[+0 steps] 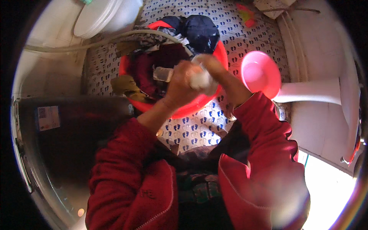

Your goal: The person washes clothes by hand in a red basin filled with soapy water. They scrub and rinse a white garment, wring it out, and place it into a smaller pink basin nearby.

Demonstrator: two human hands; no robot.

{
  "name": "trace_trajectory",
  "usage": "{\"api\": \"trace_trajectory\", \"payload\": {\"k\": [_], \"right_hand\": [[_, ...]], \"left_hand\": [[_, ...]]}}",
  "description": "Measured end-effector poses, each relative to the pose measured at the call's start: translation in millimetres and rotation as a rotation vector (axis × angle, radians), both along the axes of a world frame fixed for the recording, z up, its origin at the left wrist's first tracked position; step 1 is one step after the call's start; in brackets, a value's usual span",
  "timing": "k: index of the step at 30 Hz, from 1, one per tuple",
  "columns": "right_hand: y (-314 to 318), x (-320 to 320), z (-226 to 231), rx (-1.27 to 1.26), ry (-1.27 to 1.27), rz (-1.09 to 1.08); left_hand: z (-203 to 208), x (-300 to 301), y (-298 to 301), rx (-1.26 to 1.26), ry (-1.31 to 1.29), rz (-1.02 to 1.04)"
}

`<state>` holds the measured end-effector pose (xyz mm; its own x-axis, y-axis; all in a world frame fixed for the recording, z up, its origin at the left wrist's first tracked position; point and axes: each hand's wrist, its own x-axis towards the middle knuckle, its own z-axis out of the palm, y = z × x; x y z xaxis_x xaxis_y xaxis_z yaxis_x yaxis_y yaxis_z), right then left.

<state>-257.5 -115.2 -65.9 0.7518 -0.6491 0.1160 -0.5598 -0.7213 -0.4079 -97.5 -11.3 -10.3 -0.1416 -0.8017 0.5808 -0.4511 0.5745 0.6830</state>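
Over a red basin [199, 105], my left hand [180, 82] and my right hand [214, 69] are closed together on a whitish cloth-like bundle [201, 79]. Motion blurs the bundle and the fingers, so its exact kind is unclear. A small pale rectangular block [163, 74] shows just left of my left hand; whether the hand touches it I cannot tell. Beneath lie dark maroon clothes [142, 73] in the basin. A wet black garment [201, 34] is heaped at its far side, and an olive cloth [126, 86] hangs over the left rim.
A pale hose [103, 41] runs in from the left to the basin. To the right stands a pink basin [260, 73] beside a white pedestal [310, 92]. A dark glossy appliance [76, 142] is at the left, and a white lidded bucket-like thing [103, 19] at the back left.
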Motion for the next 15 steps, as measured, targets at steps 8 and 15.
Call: {"api": "trace_trajectory", "payload": {"k": [8,15], "right_hand": [[-40,-207,90,0.183,-0.325,-0.56],[-32,-363,25,0.118,-0.074,-0.789]], "left_hand": [[-13,39,-19,0.953,0.625,-0.016],[-26,16,-12,0.601,-0.404,-0.31]]}}
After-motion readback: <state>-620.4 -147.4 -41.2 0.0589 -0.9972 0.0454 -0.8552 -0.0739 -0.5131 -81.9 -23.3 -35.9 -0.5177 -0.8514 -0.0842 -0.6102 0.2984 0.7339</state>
